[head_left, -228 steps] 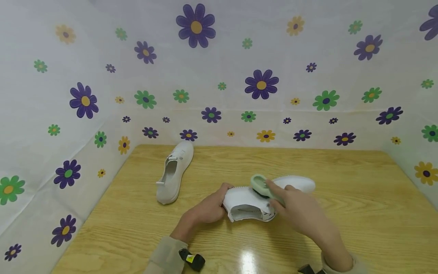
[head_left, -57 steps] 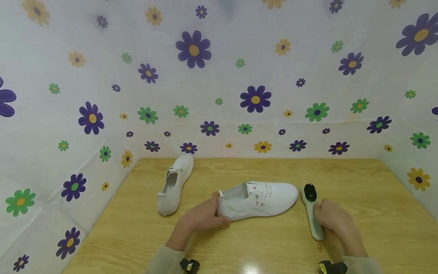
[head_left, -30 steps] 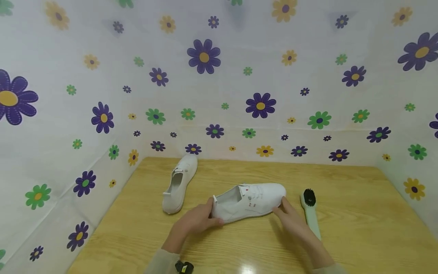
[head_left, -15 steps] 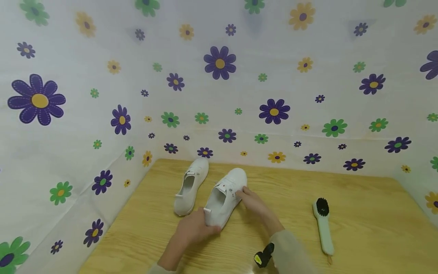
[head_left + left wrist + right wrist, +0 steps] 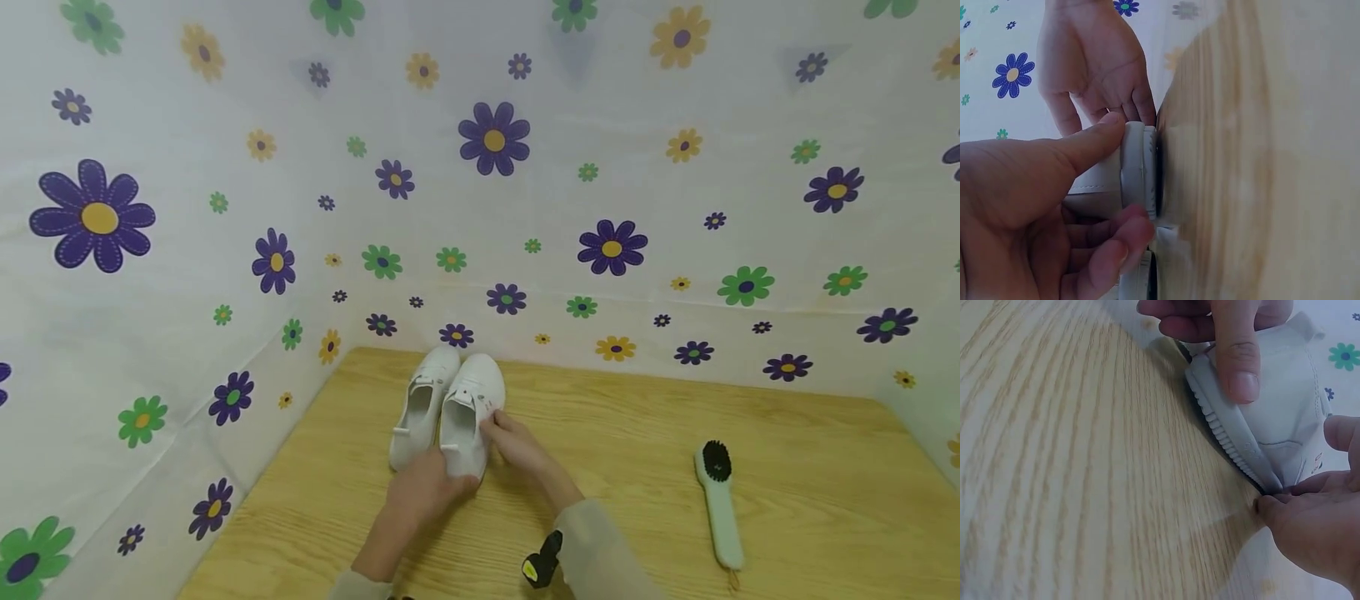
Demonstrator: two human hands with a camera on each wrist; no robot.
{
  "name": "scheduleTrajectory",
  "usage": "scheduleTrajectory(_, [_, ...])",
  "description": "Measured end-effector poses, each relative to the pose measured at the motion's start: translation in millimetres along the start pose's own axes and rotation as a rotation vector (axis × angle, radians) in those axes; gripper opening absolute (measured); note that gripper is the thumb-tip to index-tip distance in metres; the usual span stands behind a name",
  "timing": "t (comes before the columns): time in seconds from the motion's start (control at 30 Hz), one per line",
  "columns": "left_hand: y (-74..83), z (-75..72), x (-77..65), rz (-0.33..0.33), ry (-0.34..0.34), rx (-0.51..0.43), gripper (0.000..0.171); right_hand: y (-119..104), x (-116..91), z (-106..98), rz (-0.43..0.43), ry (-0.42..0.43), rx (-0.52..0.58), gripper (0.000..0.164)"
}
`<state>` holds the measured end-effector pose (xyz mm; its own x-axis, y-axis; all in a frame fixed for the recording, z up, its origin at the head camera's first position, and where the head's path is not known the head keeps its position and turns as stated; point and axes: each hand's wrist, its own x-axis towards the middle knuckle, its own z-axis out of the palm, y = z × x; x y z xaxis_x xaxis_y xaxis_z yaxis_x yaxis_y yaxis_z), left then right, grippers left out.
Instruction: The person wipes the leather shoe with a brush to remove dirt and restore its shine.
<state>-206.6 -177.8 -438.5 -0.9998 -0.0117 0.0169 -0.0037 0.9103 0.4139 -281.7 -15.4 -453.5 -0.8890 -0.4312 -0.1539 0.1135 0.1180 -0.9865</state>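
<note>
Two white shoes stand side by side on the table, toes toward the back wall. The heel of the right-hand white shoe (image 5: 480,381) is in my left hand (image 5: 424,492), its thumb along the outer side, as the right wrist view (image 5: 1285,394) also shows. My right hand (image 5: 522,447) rests its fingertips against the outer side of that shoe, near the sole; its thumb stands apart from the fingers. The other white shoe (image 5: 412,433) lies close along the left, its heel partly behind my left hand.
A pale green brush (image 5: 722,512) with black bristles facing up lies on the right of the wooden table (image 5: 615,467). White sheeting (image 5: 420,200) with printed flowers rises behind and at both sides.
The brush was scrubbing the shoe, then was laid down at the right. The shoe was turned upright, swung toe-backward and moved left beside its mate. My right hand went from brush to shoe.
</note>
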Motion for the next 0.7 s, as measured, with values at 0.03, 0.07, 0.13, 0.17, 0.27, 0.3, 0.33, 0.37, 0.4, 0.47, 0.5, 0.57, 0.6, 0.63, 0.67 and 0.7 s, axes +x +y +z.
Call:
scheduleTrajectory(0.03, [-0.5,0.1,0.9,0.000,0.004,0.003,0.053,0.2,-0.2,-0.1,-0.008,-0.005,-0.002,0.067])
scheduleTrajectory(0.07, [-0.6,0.0,1.7,-0.001,0.009,0.001,0.052,0.7,-0.2,-0.3,-0.010,-0.006,-0.003,0.066])
scheduleTrajectory(0.13, [-1.2,0.4,3.1,0.002,0.023,0.003,0.053,0.7,-1.7,-0.5,-0.016,-0.011,-0.016,0.064])
scheduleTrajectory(0.17, [-1.9,0.9,3.9,-0.001,0.028,0.007,0.052,0.7,-3.2,-0.3,-0.015,-0.012,-0.028,0.064])
scheduleTrajectory(0.27, [-5.7,2.7,6.5,-0.022,0.036,0.039,0.050,0.9,-11.1,1.5,-0.004,-0.028,-0.063,0.060])
scheduleTrajectory(0.3, [-7.1,2.8,7.4,-0.025,0.036,0.051,0.049,1.2,-14.8,2.0,0.004,-0.044,-0.061,0.059])
scheduleTrajectory(0.33, [-8.5,2.8,8.3,-0.032,0.032,0.065,0.049,1.1,-19.7,2.4,0.011,-0.061,-0.059,0.057])
scheduleTrajectory(0.37, [-9.6,2.4,8.9,-0.039,0.024,0.074,0.049,1.1,-25.1,2.6,0.015,-0.079,-0.051,0.056])
scheduleTrajectory(0.4, [-11.2,1.5,9.1,-0.043,0.016,0.086,0.050,0.4,-30.6,2.8,0.017,-0.101,-0.043,0.055])
scheduleTrajectory(0.47, [-12.8,-2.3,8.5,-0.048,-0.004,0.103,0.049,-1.4,-43.0,1.6,0.016,-0.144,-0.010,0.055])
scheduleTrajectory(0.5, [-13.3,-4.5,7.9,-0.045,-0.016,0.116,0.049,-2.8,-49.5,-0.5,0.017,-0.160,-0.005,0.056])
scheduleTrajectory(0.57, [-12.4,-10.5,5.3,-0.038,-0.056,0.148,0.046,-6.4,-63.6,-6.7,0.011,-0.176,-0.002,0.059])
scheduleTrajectory(0.6, [-11.5,-14.2,3.4,-0.031,-0.083,0.167,0.044,-8.4,-70.6,-11.3,0.002,-0.183,-0.010,0.060])
scheduleTrajectory(0.63, [-9.5,-18.8,0.5,-0.016,-0.116,0.180,0.042,-10.1,-77.4,-16.4,-0.004,-0.188,-0.016,0.062])
scheduleTrajectory(0.67, [-6.8,-24.0,-2.5,0.000,-0.165,0.182,0.040,-11.8,-83.5,-22.5,-0.012,-0.188,-0.030,0.064])
scheduleTrajectory(0.7, [-4.3,-28.9,-5.8,0.020,-0.229,0.163,0.040,-13.6,-89.8,-29.1,-0.017,-0.186,-0.045,0.067])
